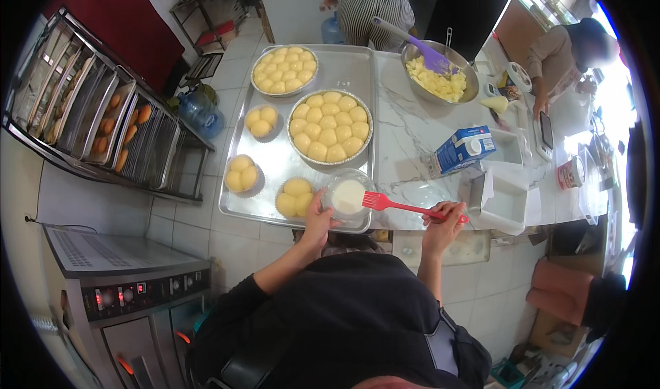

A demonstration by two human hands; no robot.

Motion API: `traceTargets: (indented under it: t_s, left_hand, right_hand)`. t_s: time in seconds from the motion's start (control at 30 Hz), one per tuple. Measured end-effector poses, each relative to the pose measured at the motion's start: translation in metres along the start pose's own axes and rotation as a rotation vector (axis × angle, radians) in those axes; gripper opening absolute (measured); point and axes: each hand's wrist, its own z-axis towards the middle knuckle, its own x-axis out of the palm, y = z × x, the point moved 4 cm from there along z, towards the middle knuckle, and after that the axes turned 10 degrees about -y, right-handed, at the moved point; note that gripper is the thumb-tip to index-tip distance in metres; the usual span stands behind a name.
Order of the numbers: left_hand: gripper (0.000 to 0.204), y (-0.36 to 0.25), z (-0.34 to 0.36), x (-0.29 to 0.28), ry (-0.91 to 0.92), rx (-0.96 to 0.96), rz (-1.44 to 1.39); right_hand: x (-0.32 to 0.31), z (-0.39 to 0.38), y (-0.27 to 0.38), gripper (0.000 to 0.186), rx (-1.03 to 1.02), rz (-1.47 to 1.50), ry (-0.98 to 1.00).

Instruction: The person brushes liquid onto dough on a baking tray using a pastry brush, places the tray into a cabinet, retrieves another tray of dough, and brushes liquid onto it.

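Note:
My left hand (pixel 317 218) grips the near rim of a small clear bowl (pixel 348 197) of white liquid, which sits at the front right corner of a large metal baking tray (pixel 275 162). My right hand (pixel 441 225) holds the handle of a red silicone brush (pixel 386 203), its bristle head resting at the bowl's right edge. On the tray stand two round pans of pale yellow dough balls (pixel 329 127) (pixel 284 70) and three small paper cups of dough (pixel 295 195) (pixel 241 173) (pixel 260 121).
On the marble counter (pixel 405 134) are a blue carton (pixel 463 149), white rectangular containers (pixel 505 200) and a metal bowl of yellow chunks with a purple spatula (pixel 438 76). Two other people stand at the far side. A rack of trays (pixel 103 114) and an oven (pixel 130 286) are at left.

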Motion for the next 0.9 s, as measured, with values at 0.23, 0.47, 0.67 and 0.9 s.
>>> traceTargets:
  t_s: [0.23,0.47,0.67,0.9]
  left_hand:
    - [0.05,-0.013,-0.002,-0.015,-0.086,0.068,-0.015]
    - [0.054,-0.004,-0.007,-0.005,-0.107,0.115,-0.046]
    - [0.062,0.002,-0.01,-0.018,-0.056,0.006,-0.001]
    - [0.036,-0.076,-0.038,-0.063,0.095,-0.087,0.504]
  right_hand:
    - [0.012,-0.002,-0.009,0.037,0.049,-0.032,0.082]
    - [0.045,-0.015,-0.05,0.037,0.059,-0.182,0.372]
    - [0.058,-0.02,-0.075,0.04,-0.068,-0.334,0.517]
    - [0.059,-0.021,-0.073,0.038,-0.086,-0.335,0.446]
